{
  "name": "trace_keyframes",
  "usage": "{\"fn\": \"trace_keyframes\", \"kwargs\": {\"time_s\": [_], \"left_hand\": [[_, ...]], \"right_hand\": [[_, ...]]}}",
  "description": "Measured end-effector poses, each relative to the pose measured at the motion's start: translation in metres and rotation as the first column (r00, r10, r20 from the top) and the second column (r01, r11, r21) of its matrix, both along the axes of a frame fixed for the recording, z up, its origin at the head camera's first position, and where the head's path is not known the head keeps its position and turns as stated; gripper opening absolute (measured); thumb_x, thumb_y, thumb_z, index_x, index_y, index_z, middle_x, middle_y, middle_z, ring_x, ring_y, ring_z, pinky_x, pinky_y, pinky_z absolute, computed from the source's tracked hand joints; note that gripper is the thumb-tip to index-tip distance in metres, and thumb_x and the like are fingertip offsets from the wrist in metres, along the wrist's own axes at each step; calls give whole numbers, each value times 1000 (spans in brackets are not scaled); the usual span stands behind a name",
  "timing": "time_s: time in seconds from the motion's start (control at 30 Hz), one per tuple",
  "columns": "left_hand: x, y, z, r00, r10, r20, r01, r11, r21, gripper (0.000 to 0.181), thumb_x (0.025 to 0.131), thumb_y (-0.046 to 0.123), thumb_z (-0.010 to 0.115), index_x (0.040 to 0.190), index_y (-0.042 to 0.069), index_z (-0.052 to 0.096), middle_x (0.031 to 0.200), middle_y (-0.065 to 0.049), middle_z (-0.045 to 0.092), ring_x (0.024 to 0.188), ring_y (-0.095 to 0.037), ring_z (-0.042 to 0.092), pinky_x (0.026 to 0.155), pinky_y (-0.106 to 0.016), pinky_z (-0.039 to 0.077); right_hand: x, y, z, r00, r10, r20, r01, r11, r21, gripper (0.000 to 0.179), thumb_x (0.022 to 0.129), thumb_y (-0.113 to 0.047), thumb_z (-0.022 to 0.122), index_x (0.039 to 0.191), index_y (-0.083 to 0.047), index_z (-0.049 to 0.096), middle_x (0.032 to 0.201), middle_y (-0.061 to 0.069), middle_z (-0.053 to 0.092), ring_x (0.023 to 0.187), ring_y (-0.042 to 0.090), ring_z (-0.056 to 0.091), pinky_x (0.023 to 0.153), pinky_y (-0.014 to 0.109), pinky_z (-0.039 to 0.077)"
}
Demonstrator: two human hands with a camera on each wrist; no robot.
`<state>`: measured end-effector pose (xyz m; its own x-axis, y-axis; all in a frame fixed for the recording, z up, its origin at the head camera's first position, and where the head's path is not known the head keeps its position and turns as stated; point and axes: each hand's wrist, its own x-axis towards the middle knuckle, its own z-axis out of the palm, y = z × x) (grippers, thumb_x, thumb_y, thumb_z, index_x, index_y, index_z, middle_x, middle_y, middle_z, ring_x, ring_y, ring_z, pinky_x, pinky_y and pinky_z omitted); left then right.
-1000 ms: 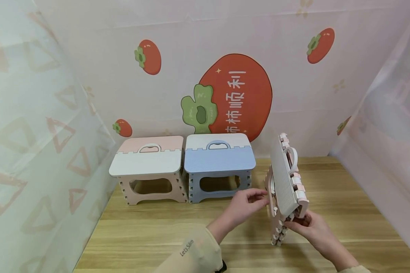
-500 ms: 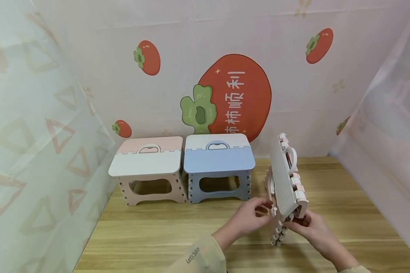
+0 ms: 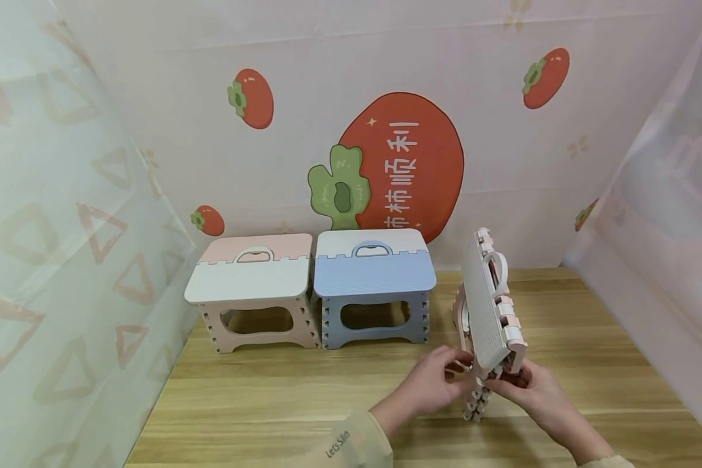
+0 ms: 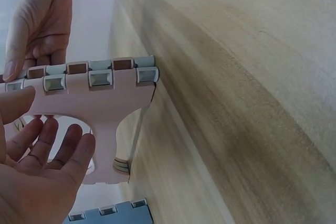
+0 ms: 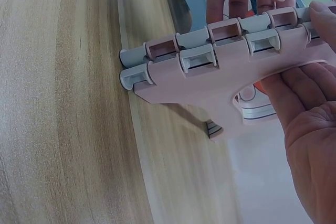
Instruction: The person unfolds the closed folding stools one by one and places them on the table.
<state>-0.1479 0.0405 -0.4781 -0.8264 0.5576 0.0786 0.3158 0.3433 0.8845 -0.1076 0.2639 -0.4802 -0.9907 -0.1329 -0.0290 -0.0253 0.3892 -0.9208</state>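
Observation:
A pink-and-white folding stool stands upright, mostly folded, on the wooden surface at the right in the head view. My right hand grips its near side. In the right wrist view, the thumb lies over the hinged edge and the fingers reach into the leg's opening. My left hand is at the stool's left side. Its fingers are loosely bent and apart from the thumb, overlapping the pink leg panel in the left wrist view.
Two unfolded stools stand side by side at the back: a pink-and-white one on the left and a blue-and-white one beside it. Behind them hangs a sheet printed with red persimmons. Pale sheets also line both sides of the wooden surface.
My left hand has moved toward me and to the right along the folded stool's side, closer to its near edge. The right hand keeps its grip and the stool has stayed put.

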Motion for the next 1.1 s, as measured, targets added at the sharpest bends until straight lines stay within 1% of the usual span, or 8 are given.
{"fn": "trace_keyframes", "kwargs": {"time_s": [0.17, 0.37, 0.5, 0.6, 0.73, 0.83, 0.97, 1.1], "left_hand": [[2, 1, -2, 999, -4, -38, 3, 1000, -20, 41, 90, 12, 78, 129, 8, 66, 115, 2, 66, 106, -4, 65, 90, -16, 54], [6, 5, -2, 999, 32, -33, -34, 998, -45, 45, 89, 16, 80, 131, 11, 65, 115, 7, 65, 105, 0, 64, 88, -15, 54], [7, 6, -3, 998, 63, -21, -65, 995, -71, 43, 88, 22, 82, 127, 15, 65, 114, 12, 65, 105, 1, 63, 89, -17, 54], [7, 7, -4, 997, 73, -38, -77, 992, -96, 38, 88, 24, 82, 122, 16, 66, 113, 14, 65, 104, 1, 63, 88, -17, 53], [7, 7, -4, 996, 65, -67, -72, 990, -123, 34, 89, 26, 81, 119, 17, 66, 113, 14, 64, 105, 1, 63, 87, -15, 52], [7, 6, -4, 994, 57, -93, -71, 986, -149, 36, 90, 29, 81, 121, 18, 66, 114, 15, 64, 106, 1, 62, 88, -16, 52], [7, 6, -2, 991, 42, -127, -63, 983, -172, 41, 90, 32, 80, 126, 19, 65, 119, 13, 64, 108, 1, 61, 89, -18, 52], [6, 6, -1, 992, 28, -127, -49, 986, -160, 42, 91, 32, 80, 127, 17, 64, 121, 11, 64, 108, 1, 60, 90, -18, 52]], "right_hand": [[0, 0, 1, 1000, 3, -7, -2, 1000, 12, 51, 95, -18, 73, 137, 6, 56, 125, 21, 69, 103, 3, 67, 86, 24, 56], [0, -1, 2, 999, -4, -37, 6, 998, 61, 48, 94, -20, 75, 134, 4, 60, 121, 19, 72, 101, 3, 67, 84, 24, 56], [1, -1, 2, 997, -2, -73, 10, 995, 103, 45, 93, -20, 77, 130, 1, 63, 116, 16, 74, 98, 3, 68, 82, 25, 57], [1, -1, 2, 993, 15, -120, 3, 989, 147, 42, 92, -19, 78, 128, 0, 65, 112, 15, 75, 95, 2, 69, 79, 25, 58], [1, 0, 2, 982, 28, -185, 10, 980, 201, 38, 90, -18, 79, 123, -3, 68, 107, 13, 77, 90, 1, 69, 75, 26, 59], [2, -1, 3, 973, 26, -230, 28, 974, 226, 34, 88, -17, 81, 117, -5, 71, 102, 11, 78, 86, 0, 69, 72, 26, 59], [2, -1, 3, 960, 38, -279, 30, 972, 233, 30, 87, -14, 82, 113, -6, 72, 98, 9, 78, 84, -1, 69, 69, 26, 59], [1, -1, 3, 952, 53, -301, 20, 972, 235, 28, 87, -13, 82, 111, -5, 72, 96, 8, 78, 82, -1, 69, 67, 25, 59]]}}
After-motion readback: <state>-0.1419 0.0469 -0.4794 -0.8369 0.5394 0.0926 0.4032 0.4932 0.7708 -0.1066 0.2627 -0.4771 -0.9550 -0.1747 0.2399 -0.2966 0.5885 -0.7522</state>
